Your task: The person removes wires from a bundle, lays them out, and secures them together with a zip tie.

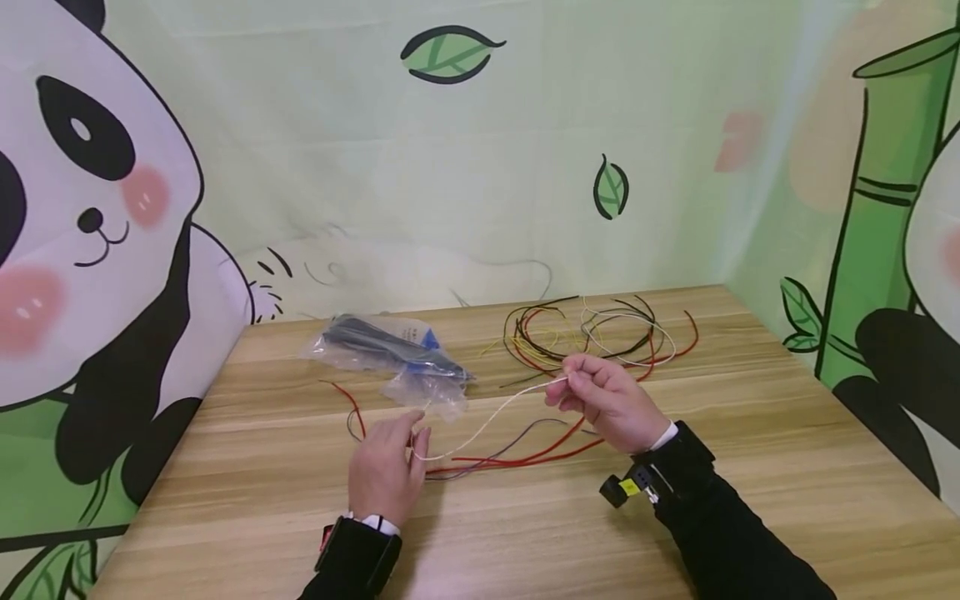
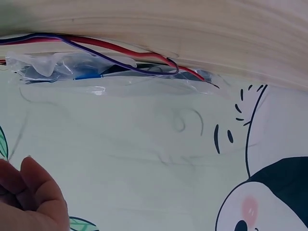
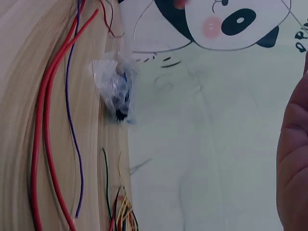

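Observation:
A thin white wire (image 1: 491,417) sags in a curve between the two hands, above the table. The right hand (image 1: 611,404) pinches one end of it between thumb and fingertips. At the other end, the left hand (image 1: 385,465) holds the wire by thumb and fingers, and a short tip sticks up past them. Below the hands lie red wires (image 1: 525,461) and a purple wire (image 1: 517,439) on the table. In the left wrist view the left hand (image 2: 36,197) shows only in a corner; in the right wrist view part of the right hand (image 3: 293,159) is at the edge.
A clear plastic bag (image 1: 390,350) with dark contents lies at the back left of the wooden table (image 1: 247,500). Behind the right hand, black, yellow, white and red wires (image 1: 592,333) lie in a loose coil. A printed cloth backdrop (image 1: 360,167) rises behind the table.

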`<act>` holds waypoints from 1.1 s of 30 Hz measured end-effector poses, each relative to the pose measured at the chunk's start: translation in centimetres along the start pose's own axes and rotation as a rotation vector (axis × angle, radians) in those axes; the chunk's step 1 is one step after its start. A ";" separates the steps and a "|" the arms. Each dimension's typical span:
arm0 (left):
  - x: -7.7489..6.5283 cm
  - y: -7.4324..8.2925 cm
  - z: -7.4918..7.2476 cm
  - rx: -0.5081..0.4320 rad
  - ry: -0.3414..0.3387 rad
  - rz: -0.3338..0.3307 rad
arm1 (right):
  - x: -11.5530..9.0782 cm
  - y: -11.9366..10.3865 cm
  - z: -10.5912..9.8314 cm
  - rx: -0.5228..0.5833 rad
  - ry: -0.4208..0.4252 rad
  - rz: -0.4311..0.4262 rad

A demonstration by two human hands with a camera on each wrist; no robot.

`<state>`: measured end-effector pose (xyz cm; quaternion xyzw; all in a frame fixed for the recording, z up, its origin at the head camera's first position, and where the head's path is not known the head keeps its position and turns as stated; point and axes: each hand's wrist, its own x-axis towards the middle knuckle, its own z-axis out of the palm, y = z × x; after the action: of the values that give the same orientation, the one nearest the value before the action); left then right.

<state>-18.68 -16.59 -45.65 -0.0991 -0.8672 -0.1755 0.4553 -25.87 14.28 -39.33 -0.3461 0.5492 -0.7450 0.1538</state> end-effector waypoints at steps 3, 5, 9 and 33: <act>0.0 -0.1 0.1 -0.013 0.003 0.053 | -0.1 0.1 -1.1 -0.037 0.162 0.036; 0.0 -0.1 0.1 -0.027 -0.004 0.076 | -0.1 0.1 -1.9 -0.081 0.307 0.055; 0.0 0.0 0.3 -0.064 -0.036 0.135 | -0.2 0.5 -3.0 -0.211 0.536 0.113; 0.1 0.9 -0.1 -0.175 -0.024 0.270 | 0.7 3.2 7.7 -0.952 -0.062 -0.101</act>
<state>-18.37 -15.82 -45.38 -0.2561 -0.8328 -0.1865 0.4539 -21.55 7.26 -40.88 -0.4262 0.8070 -0.4067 -0.0417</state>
